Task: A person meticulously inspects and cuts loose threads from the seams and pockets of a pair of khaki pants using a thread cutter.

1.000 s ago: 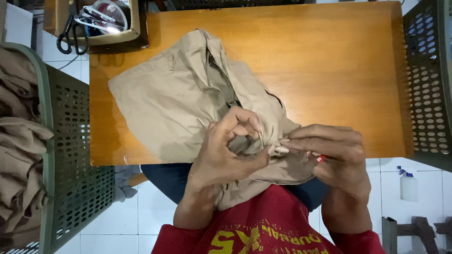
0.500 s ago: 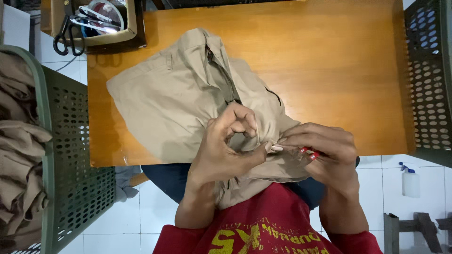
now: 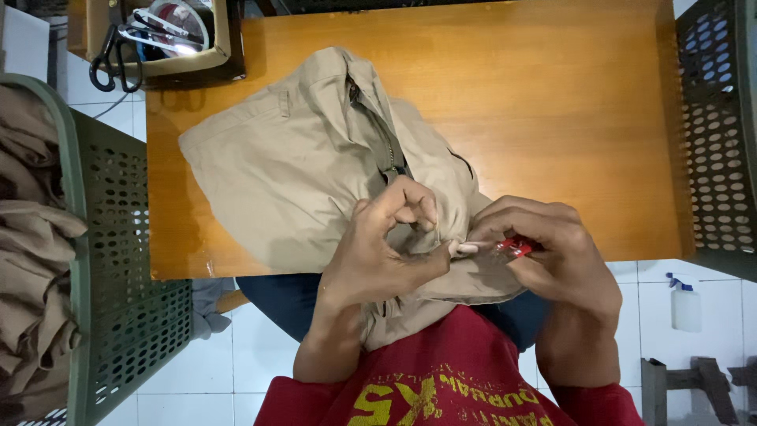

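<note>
The person sits at the near edge of the wooden desk [image 3: 552, 118] with a khaki garment [image 3: 300, 166] spread across it, its lower part hanging off that edge into the lap. Both hands meet over the fold of cloth right at the near edge.

The left hand [image 3: 378, 252] is clenched on the garment: thumb and fingers [image 3: 414, 209] pinch up a small ridge of fabric and hold it taut. The right hand [image 3: 552, 252] sits just beside it, fingers closed around a small red tool [image 3: 516, 248], held like a pen. The tool's long axis runs roughly level with the desk's near edge, and its pale tip points leftward, straight at the pinched ridge, touching it or very nearly so; which one is too small to tell.

So the cloth lies directly left of the right fingertips, and the right hand is the one carrying the tool in.

A green basket [image 3: 118, 237] of similar cloth stands off the desk's left edge, and scissors [image 3: 118, 55] lie in a box at the far left corner.
</note>
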